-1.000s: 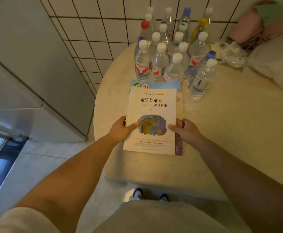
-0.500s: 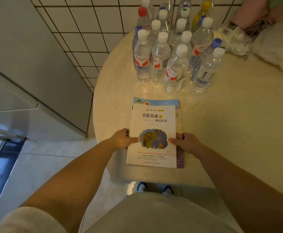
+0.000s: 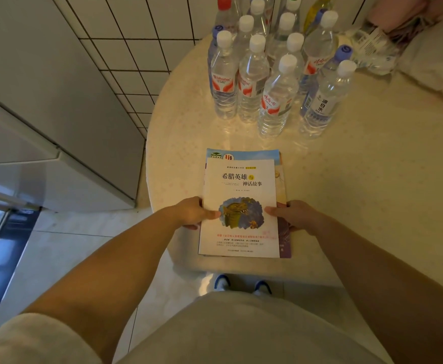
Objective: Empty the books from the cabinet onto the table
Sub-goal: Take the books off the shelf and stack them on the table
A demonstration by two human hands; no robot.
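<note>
Lowered and drawn back from the water bottles (image 3: pixel 265 74) since the earlier frames, the stack of books (image 3: pixel 241 206) is now being held at the near edge of the round table (image 3: pixel 372 179), well apart from the bottle cluster it was nearly touching a second ago. Whether the stack is fully resting on the tabletop cannot be told; it is being judged as just landing.

Both hands are being kept clamped on the stack. The left hand (image 3: pixel 191 212) is being wrapped round the left edge, thumb on the white cover, fingers underneath. The right hand (image 3: pixel 296 215) is being pinched on the right edge the same way, thumb on top.

Stack makeup: a white paperback with a dragon picture is being carried on top; a blue-covered book is poking out behind it toward the bottles, and a purple one is showing along the right side. Exact count cannot be told.

Handling, as a judgement: thin softcovers, light, floppy, glossy covers likely being prone to sliding over one another. Support from below at both long edges, mid-height, is being judged the safest hold; a one-sided grip would probably let the stack sag or fan out.

To the left of the table, a white cabinet (image 3: pixel 57 153) is being seen against the tiled wall. Behind the bottles, crumpled plastic wrap (image 3: pixel 372 51) and pale fabric are lying.
</note>
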